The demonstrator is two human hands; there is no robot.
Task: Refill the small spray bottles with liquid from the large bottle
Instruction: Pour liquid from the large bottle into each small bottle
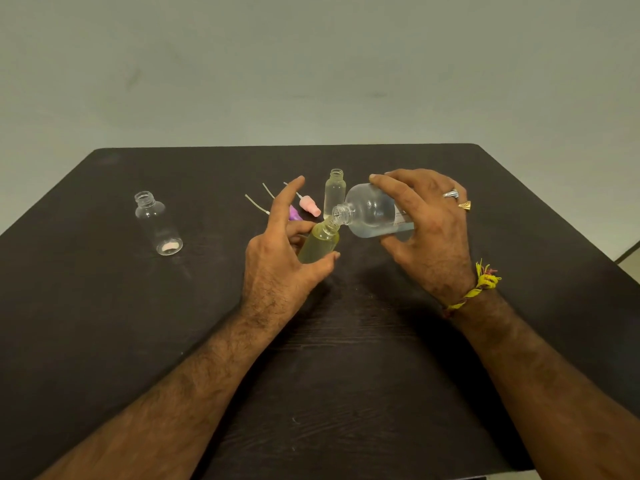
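My right hand [427, 230] holds the large clear bottle [372, 211] tipped on its side, its open mouth touching the neck of a small bottle [318, 242]. That small bottle looks yellowish, leans slightly to the right, and is gripped by my left hand [280, 251] with the index finger stretched out. A little liquid lies in the large bottle's lower side. Another small clear bottle [334, 192] stands uncapped just behind. A third small clear bottle [157, 221] stands uncapped at the far left.
Pink [309, 206] and purple [293, 213] spray caps with thin dip tubes lie on the dark table [346, 358] behind my left hand. A pale wall rises beyond the table's far edge. The table's right edge runs diagonally near my right wrist.
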